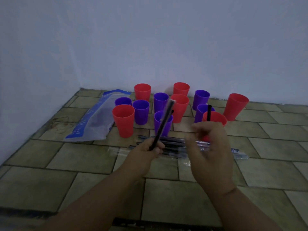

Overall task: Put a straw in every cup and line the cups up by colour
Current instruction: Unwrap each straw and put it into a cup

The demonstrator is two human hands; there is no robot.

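Observation:
Several red and purple cups stand mixed together near the wall. The nearest red cup (216, 118) has a black straw (209, 113) standing in it. My left hand (148, 151) grips a black straw (164, 123) still in its clear wrapper, tilted up in front of the front purple cup (165, 129). My right hand (210, 145) hovers, blurred, just before the red cup with the straw; its fingers look curled, and I cannot tell whether it holds anything. A pile of wrapped straws (180, 144) lies on the tiles under both hands.
A blue and clear plastic bag (98, 120) lies left of the cups. Another red cup (123, 120) stands beside it, and a leaning red cup (235, 106) is at the far right. A white wall runs behind the cups. The tiled surface (83, 164) extends toward me.

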